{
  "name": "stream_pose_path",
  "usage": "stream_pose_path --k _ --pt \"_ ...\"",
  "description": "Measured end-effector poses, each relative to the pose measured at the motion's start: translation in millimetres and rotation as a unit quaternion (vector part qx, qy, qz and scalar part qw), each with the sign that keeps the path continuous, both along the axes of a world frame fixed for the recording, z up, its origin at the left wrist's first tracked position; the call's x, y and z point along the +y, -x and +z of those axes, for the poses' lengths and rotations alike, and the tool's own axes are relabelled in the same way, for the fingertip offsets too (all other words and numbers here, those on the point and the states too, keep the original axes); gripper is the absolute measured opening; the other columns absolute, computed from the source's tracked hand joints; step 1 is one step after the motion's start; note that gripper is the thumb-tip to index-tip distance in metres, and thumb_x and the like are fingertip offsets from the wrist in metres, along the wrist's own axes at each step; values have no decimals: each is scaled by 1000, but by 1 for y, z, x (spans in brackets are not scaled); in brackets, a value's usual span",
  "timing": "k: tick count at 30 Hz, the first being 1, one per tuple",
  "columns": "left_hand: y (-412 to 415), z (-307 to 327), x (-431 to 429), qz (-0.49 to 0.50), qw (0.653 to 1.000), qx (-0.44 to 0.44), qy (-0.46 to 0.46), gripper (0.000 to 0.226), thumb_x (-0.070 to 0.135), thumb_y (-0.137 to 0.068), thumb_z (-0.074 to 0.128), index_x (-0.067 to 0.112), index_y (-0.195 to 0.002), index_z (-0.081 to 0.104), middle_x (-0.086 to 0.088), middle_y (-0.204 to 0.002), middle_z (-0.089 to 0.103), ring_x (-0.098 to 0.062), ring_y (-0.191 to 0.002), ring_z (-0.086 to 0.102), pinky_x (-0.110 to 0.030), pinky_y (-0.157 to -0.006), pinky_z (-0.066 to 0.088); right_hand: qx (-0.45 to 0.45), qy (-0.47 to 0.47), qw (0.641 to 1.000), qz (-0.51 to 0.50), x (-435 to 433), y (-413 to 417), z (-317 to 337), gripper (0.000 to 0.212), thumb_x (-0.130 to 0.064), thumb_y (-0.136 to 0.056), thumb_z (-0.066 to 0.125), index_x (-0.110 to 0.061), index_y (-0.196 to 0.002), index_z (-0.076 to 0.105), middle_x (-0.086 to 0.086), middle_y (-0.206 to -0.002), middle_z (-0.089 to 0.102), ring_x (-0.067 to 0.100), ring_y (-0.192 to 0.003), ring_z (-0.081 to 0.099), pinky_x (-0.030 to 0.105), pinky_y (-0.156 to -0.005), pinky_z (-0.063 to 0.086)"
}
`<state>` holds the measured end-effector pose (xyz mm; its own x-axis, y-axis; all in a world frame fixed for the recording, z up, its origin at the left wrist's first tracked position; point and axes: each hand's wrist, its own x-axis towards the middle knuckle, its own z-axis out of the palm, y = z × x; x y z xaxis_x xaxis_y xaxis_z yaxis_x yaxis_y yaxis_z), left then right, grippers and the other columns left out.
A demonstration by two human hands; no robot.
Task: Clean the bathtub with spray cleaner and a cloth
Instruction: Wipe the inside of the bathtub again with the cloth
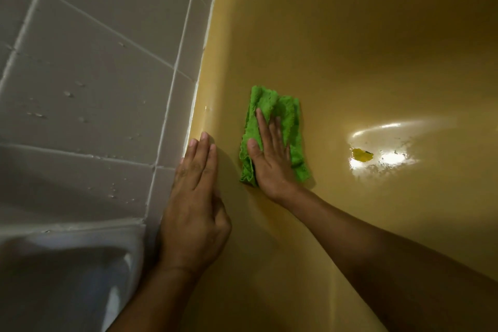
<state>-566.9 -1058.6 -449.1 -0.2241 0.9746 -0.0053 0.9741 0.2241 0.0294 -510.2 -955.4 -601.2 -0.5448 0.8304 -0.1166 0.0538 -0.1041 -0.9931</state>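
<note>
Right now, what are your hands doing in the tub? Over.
Right hand flat, pressing green cloth on bathtub wall. Left hand flat on the rim, holding nothing. Yellow scrap on tub floor, clear of cloth.

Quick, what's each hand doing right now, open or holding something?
Left hand: open, fingers straight, resting flat on the bathtub rim, holding nothing.
Right hand: open, fingers straight, pressing the green cloth against the tub wall.

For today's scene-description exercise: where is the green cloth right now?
Head view, near centre: the green cloth is pressed against the yellow bathtub wall under the right hand, just right of the left hand.
</note>
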Motion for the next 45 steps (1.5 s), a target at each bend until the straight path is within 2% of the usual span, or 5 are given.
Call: stream_pose_path --k 12,18,25,34,45 --pt "13 1 51 -35 998 42 29 80 6 -89 47 8 -163 17 -3 -173 7 -18 -160 -1 -28 -129 -1 -50 -8 999 6 -27 -11 -51 62 -71 -94 11 -65 -145 -24 -25 -154 -37 1 -149 -30 50 -122 -11" --pt "18 1 77 -53 997 49 21 76 3 -92 49 5 -162 19 -6 -173 10 -23 -160 3 -43 -129 11 -57 117 991 -26 3 -3 -69 65 -79 -87 9 -68 -144 -19 -13 -166 -25 -2 -148 -29 52 -122 -13" --pt "24 2 117 -56 997 54 24 75 2 -92 50 4 -161 22 -8 -172 11 -25 -160 5 -44 -128 14 -83 175 978 -80 104 22 -59 59 -58 -105 19 -49 -155 -13 0 -170 -15 13 -153 -26 62 -120 -11" --pt "25 6 142 -45 999 4 26 69 13 -95 39 2 -161 21 -7 -173 10 -28 -160 9 -51 -125 17 -1 -64 991 -116 186 54 45 70 -73 -95 -2 -45 -157 -16 -15 -144 -51 18 -148 -38 67 -114 -22" --pt "31 4 176 -43 999 -4 2 63 15 -101 40 2 -160 23 -9 -172 12 -27 -159 12 -47 -127 18 -27 -238 969 -53 166 37 6 63 -56 -105 16 -36 -161 -5 -5 -168 -21 26 -157 -15 68 -120 -5"
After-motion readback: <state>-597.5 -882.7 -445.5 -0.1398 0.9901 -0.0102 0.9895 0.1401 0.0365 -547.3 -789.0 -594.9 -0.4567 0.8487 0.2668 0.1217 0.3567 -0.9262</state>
